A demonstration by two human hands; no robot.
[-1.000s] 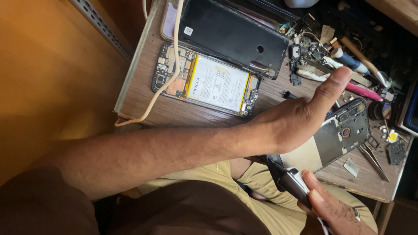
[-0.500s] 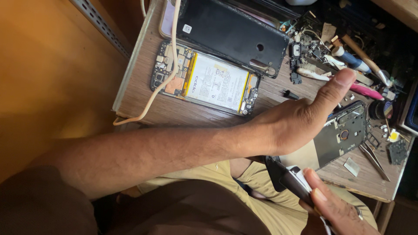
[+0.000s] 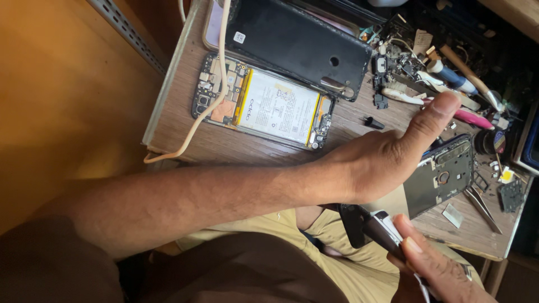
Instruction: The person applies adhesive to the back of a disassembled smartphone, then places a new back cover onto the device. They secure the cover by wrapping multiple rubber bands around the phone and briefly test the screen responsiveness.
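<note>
My left hand (image 3: 387,165) reaches across from the left, thumb raised, and holds a dark opened phone frame (image 3: 446,179) by its near edge at the desk's front; its fingers are hidden behind the palm. Over my lap, my right hand (image 3: 432,266) grips a black and white handheld tool (image 3: 365,224), which points toward the left wrist. Further back on the wooden desk (image 3: 185,132) lies an opened phone with a white battery (image 3: 275,106), partly overlapped by a black back cover (image 3: 297,42).
A cream cable (image 3: 216,95) runs over the opened phone and off the desk's left edge. Tweezers (image 3: 483,205), a pink-handled tool (image 3: 471,118), a small black bit (image 3: 373,122) and several small parts crowd the right side. An orange wall stands to the left.
Both hands have barely moved; the view has shifted slightly, and the right hand with its tool sits a little further left.
</note>
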